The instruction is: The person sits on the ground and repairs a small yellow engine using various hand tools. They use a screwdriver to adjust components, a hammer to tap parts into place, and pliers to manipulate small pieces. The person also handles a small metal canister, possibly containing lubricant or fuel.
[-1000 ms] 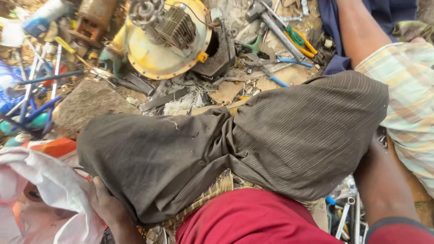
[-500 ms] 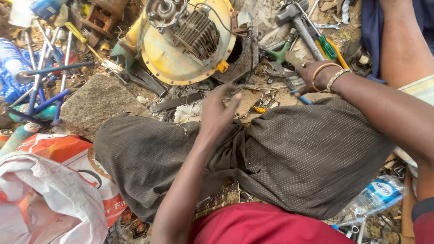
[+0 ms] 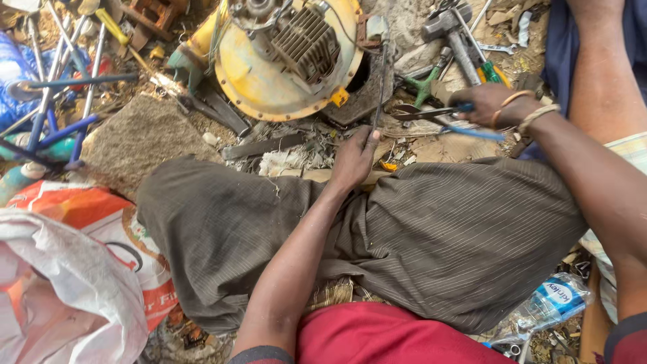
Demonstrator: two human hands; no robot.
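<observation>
At the far left edge lie a white plastic sack [image 3: 74,296] and an orange printed bag [image 3: 101,222], both soft and crumpled, and above them blue metal rods [image 3: 57,128] are crossing each other. Beside them a flat grey stone [image 3: 138,138], rough on its surface, takes the ground near the knee. There is little free room here; scrap pieces cover the dirt almost everywhere.

In the middle top stands a round yellow motor housing [image 3: 269,74] with dark cooling fins and bolts along its rim. Just below it the left hand [image 3: 354,158] is closed on a thin dark wire [image 3: 381,94], which goes up toward the housing. The fingers are pressed together around the wire's lower end, just above the brown striped trousers [image 3: 438,243].

To the right, the right hand [image 3: 492,104], with bangles on the wrist, is clamped on the blue handles of pliers [image 3: 431,113]; the metal nose points left, near the wire but apart from it. Above lie a hammer [image 3: 451,34] and green-handled tools [image 3: 492,71]. At the bottom right edge a clear plastic bottle [image 3: 546,303] lies by the leg.
</observation>
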